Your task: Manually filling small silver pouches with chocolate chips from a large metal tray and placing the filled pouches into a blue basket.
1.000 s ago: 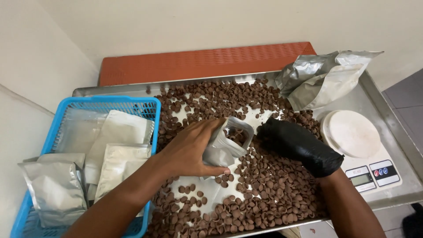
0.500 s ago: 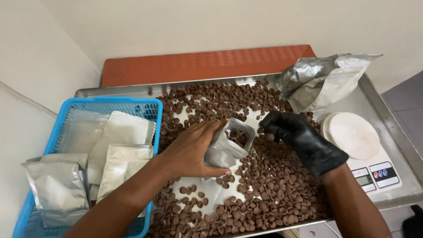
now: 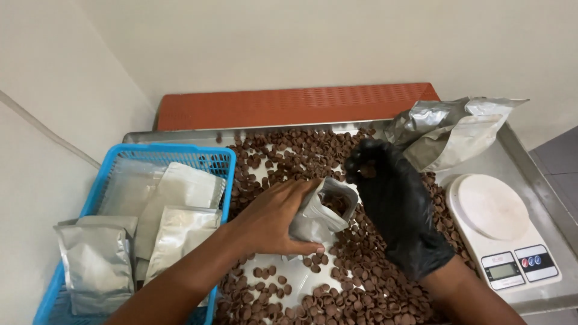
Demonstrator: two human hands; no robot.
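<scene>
My bare left hand (image 3: 274, 219) grips a small silver pouch (image 3: 319, 213) by its side, holding its mouth open over the tray. Brown chocolate buttons (image 3: 337, 201) show inside the pouch. My right hand (image 3: 394, 198), in a black glove, is raised just above and right of the pouch mouth, its fingers curled around a few brown buttons (image 3: 367, 171). Many loose brown buttons (image 3: 355, 289) lie spread over the steel tray (image 3: 518, 150) under both hands.
A blue plastic basket (image 3: 141, 153) on the left holds several silver pouches (image 3: 180, 232). A large crumpled silver bag (image 3: 448, 129) lies at the tray's back right. A white digital scale (image 3: 503, 232) stands at the right. An orange perforated mat (image 3: 295, 102) sits behind the tray.
My gloved right hand scooped buttons from the tray, then lifted up and over toward the pouch mouth. The left hand kept holding the pouch. The camera tilted down slightly.
</scene>
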